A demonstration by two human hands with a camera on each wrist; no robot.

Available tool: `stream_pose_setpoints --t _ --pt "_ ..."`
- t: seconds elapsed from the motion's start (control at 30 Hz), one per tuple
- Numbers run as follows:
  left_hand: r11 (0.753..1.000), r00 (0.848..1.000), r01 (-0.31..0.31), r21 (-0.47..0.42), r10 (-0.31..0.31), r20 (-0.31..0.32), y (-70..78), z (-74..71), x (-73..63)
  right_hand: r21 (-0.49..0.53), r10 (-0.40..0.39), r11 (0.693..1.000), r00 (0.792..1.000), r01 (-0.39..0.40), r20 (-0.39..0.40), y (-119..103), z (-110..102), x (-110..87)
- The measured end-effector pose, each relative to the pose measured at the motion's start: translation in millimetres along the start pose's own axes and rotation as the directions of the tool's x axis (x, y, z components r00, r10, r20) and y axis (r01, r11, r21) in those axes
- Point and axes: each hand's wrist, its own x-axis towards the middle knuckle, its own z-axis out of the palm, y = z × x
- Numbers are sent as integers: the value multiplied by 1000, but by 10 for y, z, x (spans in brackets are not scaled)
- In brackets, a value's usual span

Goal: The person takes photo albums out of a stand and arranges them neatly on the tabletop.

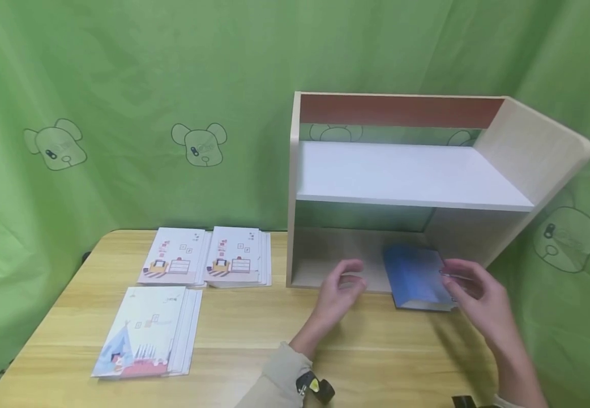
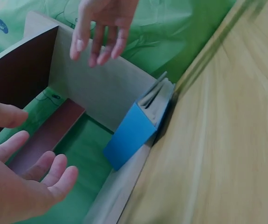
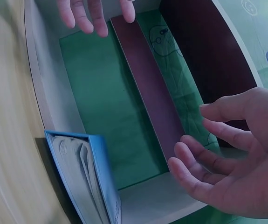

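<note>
A thick blue book (image 1: 417, 277) lies flat on the bottom board of a small wooden bookshelf (image 1: 402, 175), near its right side panel. Its near end sticks out past the board's front edge, and the page edges (image 3: 73, 172) face out in the right wrist view. My right hand (image 1: 483, 297) hovers beside the book's right edge with fingers loosely bent; in the left wrist view a gap separates that hand (image 2: 106, 32) from the book (image 2: 131, 135). Left of the book, my left hand (image 1: 338, 292) hangs before the shelf opening, fingers relaxed and holding nothing.
On the table's left side lie two stacks of white booklets at the back, a left one (image 1: 172, 255) and a right one (image 1: 234, 255). A third stack (image 1: 142, 331) sits nearer. Behind the wooden table (image 1: 244, 334) hangs a green curtain (image 1: 137, 73).
</note>
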Motion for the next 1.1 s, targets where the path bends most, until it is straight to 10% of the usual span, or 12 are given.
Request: stream_pose_setpoints --t 1.1 --pt "990 989 137 16 -136 -62 -254 512 101 -62 190 981 971 -182 148 518 -375 -78"
